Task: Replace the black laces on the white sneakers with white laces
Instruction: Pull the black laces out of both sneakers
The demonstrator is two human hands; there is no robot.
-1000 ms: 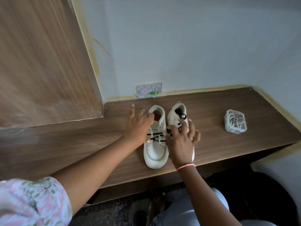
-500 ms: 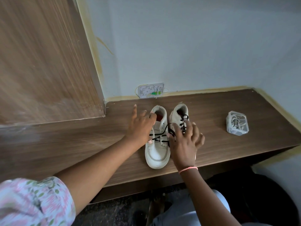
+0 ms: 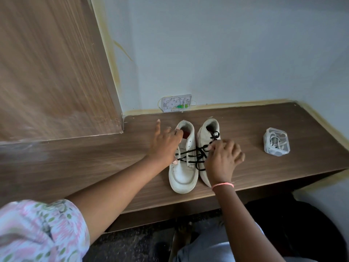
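Observation:
Two white sneakers stand side by side on a brown wooden shelf (image 3: 283,176), toes towards me. My left hand (image 3: 164,144) grips the left sneaker (image 3: 182,173) at its collar, index finger sticking out. My right hand (image 3: 222,157) lies over the right sneaker (image 3: 208,133) and pinches a black lace (image 3: 190,152) that stretches across from the left sneaker's eyelets. More black lace shows at the right sneaker's top. White laces (image 3: 276,141) lie coiled in a small clear plastic box.
A tall wooden panel (image 3: 52,69) rises at the left of the shelf. A white wall plate (image 3: 176,103) with a green plug sits low on the wall behind the sneakers. The shelf's front edge runs just below the sneaker toes.
My right hand has moved up and to the right, drawing the black lace out of the left sneaker. My left hand has stayed on the left sneaker.

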